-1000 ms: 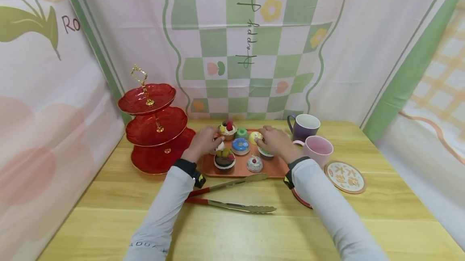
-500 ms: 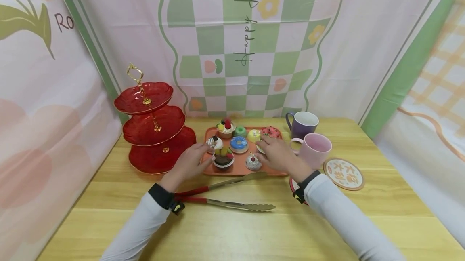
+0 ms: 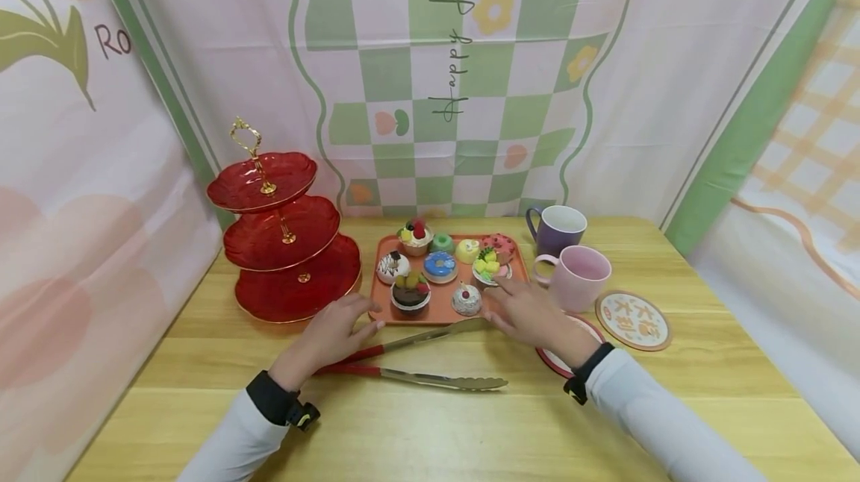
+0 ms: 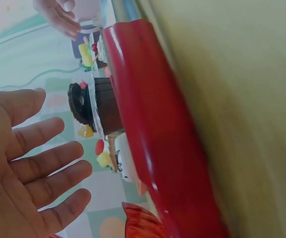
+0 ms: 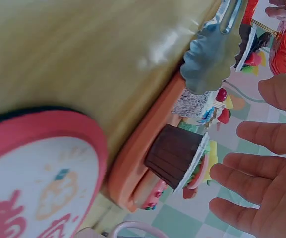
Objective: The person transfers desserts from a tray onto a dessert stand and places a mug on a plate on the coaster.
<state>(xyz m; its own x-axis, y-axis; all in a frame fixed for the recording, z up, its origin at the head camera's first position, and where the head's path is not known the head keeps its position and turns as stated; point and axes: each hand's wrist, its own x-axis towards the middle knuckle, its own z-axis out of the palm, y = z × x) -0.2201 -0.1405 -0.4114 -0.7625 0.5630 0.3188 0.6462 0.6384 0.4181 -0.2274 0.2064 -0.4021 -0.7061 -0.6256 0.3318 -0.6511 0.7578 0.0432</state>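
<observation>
My left hand [image 3: 332, 336] is held open with spread fingers above the red handles of the metal tongs [image 3: 443, 379]. In the left wrist view that hand [image 4: 38, 166] holds nothing, apart from the red tong handle [image 4: 152, 124]. My right hand [image 3: 534, 319], fingers loosely extended, hovers at the front right corner of the orange tray [image 3: 437, 315]. The right wrist view shows this hand [image 5: 264, 168] holding nothing, beside a brown-cupped cupcake [image 5: 175, 153]. On the tray sit a chocolate cupcake [image 3: 410, 295], a blue donut [image 3: 440, 265], a small cherry-topped cake [image 3: 466, 300] and several other toy sweets.
A red three-tier stand [image 3: 295, 295] rises at the left. To the right stand a purple mug [image 3: 561, 232] and a pink mug [image 3: 579, 277]. A round coaster [image 3: 633, 321] lies beside them, and a red-rimmed coaster [image 3: 556, 364] is partly under my right hand.
Both hands have drawn back from the tray toward the front, the left also going left and the right going right. The sweets they covered now show.
</observation>
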